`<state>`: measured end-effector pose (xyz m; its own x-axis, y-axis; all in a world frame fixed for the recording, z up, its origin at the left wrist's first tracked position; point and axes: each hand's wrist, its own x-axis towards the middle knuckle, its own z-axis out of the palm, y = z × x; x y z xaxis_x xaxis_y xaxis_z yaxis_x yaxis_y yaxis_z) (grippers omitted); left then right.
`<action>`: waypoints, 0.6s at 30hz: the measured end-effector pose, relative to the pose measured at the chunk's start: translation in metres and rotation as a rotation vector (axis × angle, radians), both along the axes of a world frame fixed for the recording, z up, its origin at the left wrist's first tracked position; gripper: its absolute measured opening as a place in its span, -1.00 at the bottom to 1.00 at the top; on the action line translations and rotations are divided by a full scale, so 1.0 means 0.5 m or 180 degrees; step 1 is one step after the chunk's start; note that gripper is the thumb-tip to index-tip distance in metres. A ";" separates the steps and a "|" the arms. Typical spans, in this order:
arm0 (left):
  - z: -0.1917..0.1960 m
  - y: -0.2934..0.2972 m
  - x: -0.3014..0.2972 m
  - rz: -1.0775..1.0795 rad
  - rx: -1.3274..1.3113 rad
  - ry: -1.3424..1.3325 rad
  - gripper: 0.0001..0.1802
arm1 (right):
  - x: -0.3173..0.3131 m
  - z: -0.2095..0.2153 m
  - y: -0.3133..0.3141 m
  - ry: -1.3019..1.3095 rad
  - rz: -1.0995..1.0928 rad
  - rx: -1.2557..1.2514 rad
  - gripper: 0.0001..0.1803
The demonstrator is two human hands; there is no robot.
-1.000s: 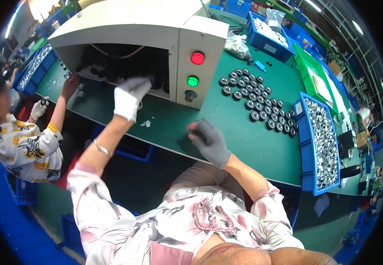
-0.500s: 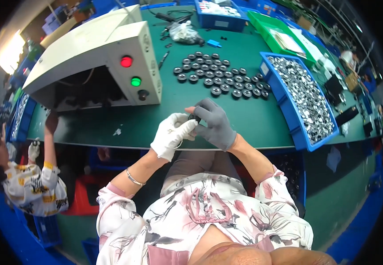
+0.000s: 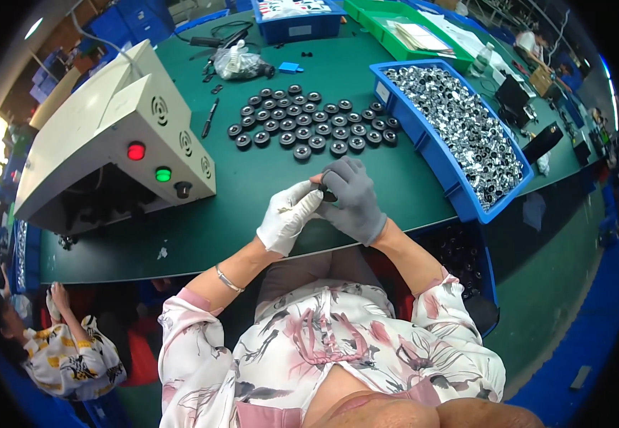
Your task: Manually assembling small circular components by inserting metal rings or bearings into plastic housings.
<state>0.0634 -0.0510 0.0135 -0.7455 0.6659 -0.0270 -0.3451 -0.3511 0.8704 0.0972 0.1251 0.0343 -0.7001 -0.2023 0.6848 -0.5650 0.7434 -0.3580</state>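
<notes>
- Green matting covers the worktable (image 3: pixel 252 207); every place below is told from it.
- At the near edge of the table, the left hand (image 3: pixel 289 215) in a white glove and the right hand (image 3: pixel 352 201) in a grey glove meet, fingertips touching.
- Both hands pinch 1 small black round part (image 3: pixel 327 193) between them; the grip is narrow and closed on that part, which is held just above the table edge.
- Toward the middle of the table, beyond the hands, black round parts (image 3: pixel 309 127) stand in neat rows.
- On the right side of the table sits a long blue bin (image 3: pixel 430 146) heaped with shiny silver parts (image 3: pixel 466 132).
- On the left side stands a beige machine housing (image 3: pixel 109 135) with 1 red lamp (image 3: pixel 136 151), 1 green lamp (image 3: pixel 162 174) and 1 black knob (image 3: pixel 183 189) on its front.
- At the far edge lie a clear plastic bag (image 3: pixel 241 64), a small blue block (image 3: pixel 290 68), a blue tray (image 3: pixel 296 16) and a green tray (image 3: pixel 395 28) holding papers.
- Below the left end of the table, another person in a yellow patterned shirt (image 3: pixel 67 360) sits.
</notes>
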 end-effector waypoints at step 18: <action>0.015 0.027 -0.033 -0.1145 0.0698 -0.0864 -0.51 | 0.041 0.035 0.089 -0.2326 0.0911 -0.2687 -0.58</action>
<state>0.0467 -0.0377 0.0211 -0.4531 0.8913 -0.0187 -0.6818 -0.3330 0.6514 0.1177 0.1697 0.0519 -0.9879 -0.0882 0.1274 -0.1270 -0.0108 -0.9918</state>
